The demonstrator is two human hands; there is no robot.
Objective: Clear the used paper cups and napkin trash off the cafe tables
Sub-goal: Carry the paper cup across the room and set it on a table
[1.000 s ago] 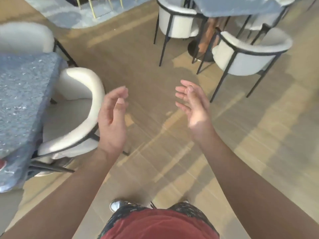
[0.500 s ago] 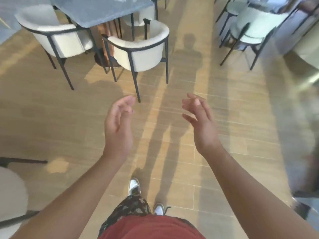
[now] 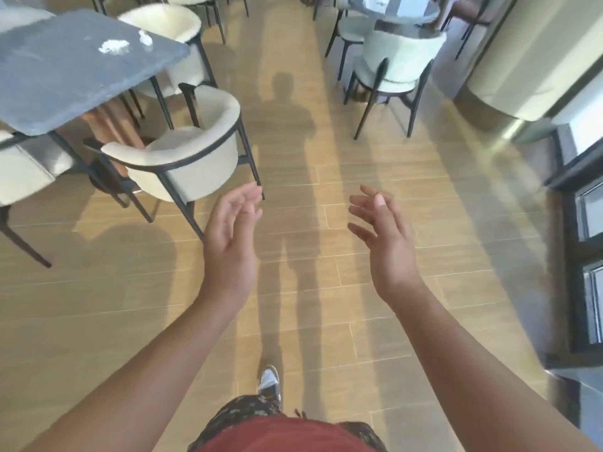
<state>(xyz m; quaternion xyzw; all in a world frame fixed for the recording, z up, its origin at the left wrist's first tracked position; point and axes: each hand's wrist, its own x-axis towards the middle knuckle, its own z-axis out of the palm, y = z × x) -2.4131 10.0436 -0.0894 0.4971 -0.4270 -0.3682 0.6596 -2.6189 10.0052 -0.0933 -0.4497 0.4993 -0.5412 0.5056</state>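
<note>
Two crumpled white napkins lie on a grey stone table [image 3: 58, 79] at the upper left: a flat one [image 3: 114, 46] and a smaller wad [image 3: 145, 37] near the table's far right edge. My left hand [image 3: 232, 243] and my right hand [image 3: 385, 239] are held out in front of me over the wooden floor, palms facing each other, fingers relaxed and holding nothing. Both hands are well short of the table. No paper cup shows in the head view.
A cream armchair [image 3: 182, 158] stands between me and the grey table, with more chairs around it. Another table [image 3: 398, 8] with pale chairs [image 3: 394, 60] is at the upper right. A dark-framed window [image 3: 584, 243] runs along the right. Wooden floor lies ahead.
The view has swung and moved forward: the grey table with the napkins has come into sight at the upper left. Both hands stay raised, empty and apart.
</note>
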